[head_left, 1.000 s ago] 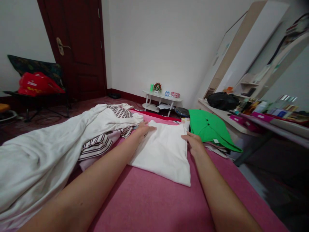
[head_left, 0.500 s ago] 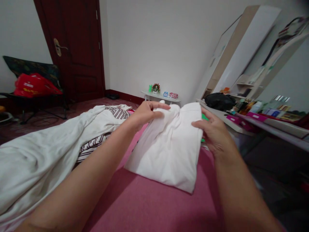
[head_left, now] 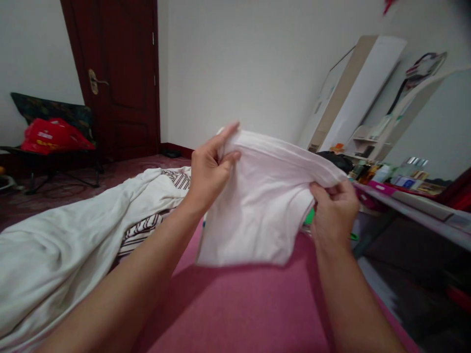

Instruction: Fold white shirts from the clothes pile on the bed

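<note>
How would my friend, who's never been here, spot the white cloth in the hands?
Find the pink surface at the bottom. Above it, the left hand and right hand grip the white cloth between them. Unlike the bigger white heap lying to the left, it's held up.

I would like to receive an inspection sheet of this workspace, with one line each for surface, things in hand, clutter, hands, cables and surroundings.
Surface: pink cover, bare in front of the person.
Things in hand: white cloth, raised at its upper edge; whether its lower edge touches the cover, cannot tell.
Clutter: pale cloth over striped cloth at left; green item, mostly hidden.
Hands: left hand and right hand each grip an upper corner.
Cables: nothing seen; under the desk it is too dark to tell.
Surroundings: door, shut; chair bearing red bag; bottles at right.
</note>
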`<state>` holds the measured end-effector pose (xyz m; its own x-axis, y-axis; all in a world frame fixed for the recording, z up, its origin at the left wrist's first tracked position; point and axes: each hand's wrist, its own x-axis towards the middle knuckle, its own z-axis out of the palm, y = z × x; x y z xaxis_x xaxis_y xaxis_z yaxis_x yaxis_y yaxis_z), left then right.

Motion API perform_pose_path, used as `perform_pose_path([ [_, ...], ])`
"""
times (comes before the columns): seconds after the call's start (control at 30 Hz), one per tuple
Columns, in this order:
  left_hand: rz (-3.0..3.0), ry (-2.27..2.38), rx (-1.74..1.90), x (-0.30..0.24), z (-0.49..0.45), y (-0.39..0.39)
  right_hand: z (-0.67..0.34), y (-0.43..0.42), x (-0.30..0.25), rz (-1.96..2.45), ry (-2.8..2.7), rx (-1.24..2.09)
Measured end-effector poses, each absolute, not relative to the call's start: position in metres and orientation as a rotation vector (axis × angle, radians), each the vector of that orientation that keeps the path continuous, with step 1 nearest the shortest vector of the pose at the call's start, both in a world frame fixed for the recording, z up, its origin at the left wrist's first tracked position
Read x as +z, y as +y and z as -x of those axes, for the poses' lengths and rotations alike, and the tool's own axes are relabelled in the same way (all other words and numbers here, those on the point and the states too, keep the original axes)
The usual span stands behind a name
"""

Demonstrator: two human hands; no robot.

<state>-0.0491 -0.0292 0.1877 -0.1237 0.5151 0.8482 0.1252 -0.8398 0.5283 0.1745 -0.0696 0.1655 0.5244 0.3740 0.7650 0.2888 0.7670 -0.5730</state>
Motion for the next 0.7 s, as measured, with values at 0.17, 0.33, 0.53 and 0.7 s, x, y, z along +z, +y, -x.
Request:
perform_pose_path([
  [0.17, -1.736, 0.662, 2.160, 0.186, 0.055, -0.011, -0.174, -0.069, 0.158, 0.751, -1.151, -0.059],
  [0.33, -1.937, 0.856, 1.097, 0.115, 0.065, 0.036, -0.215, -0.038, 0.091, 1.270, -1.473, 0.502],
  [0.53, -1.886, 0.903, 0.306, 0.056, 0.077, 0.055, -0.240, -0.026, 0.048, 1.544, -1.486, 1.002],
  [0.7, -1.825, 1.439, 0.521, 0.052, 0.078, 0.062, -0.241, -0.017, 0.040, 1.772, -1.229, 0.666],
])
